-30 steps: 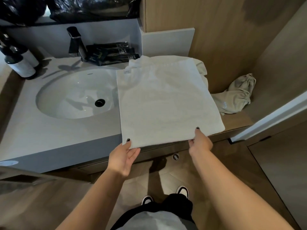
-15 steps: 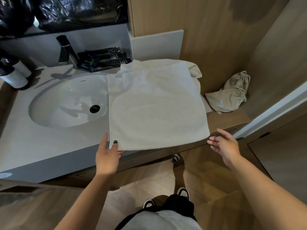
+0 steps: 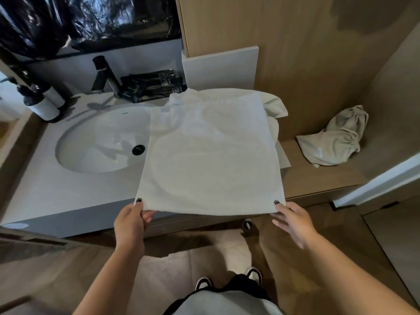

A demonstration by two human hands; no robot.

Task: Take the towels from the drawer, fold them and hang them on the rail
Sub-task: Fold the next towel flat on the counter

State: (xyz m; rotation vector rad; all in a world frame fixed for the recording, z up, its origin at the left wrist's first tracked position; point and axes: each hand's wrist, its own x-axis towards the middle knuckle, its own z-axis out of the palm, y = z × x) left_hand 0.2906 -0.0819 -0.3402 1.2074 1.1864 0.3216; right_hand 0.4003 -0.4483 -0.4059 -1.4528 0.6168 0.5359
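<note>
1. Head view, item: white towel [image 3: 211,155], spread flat on the vanity counter [image 3: 68,192], its left part over the basin [image 3: 100,142], its near edge overhanging the counter front.
2. Step, as I judge it: next fold. I would lift both near corners together, carry them level to the far edge, match corners, then smooth flat.
3. Left hand [image 3: 131,223]: thumb on top, fingers beneath, pinching the near left corner.
4. Right hand [image 3: 293,221]: thumb on the near right corner; fingers look fairly straight, so I cannot tell whether it pinches yet.
5. Second towel [image 3: 272,105]: bunched beneath, at the far side.
6. Rail: not in view.
</note>
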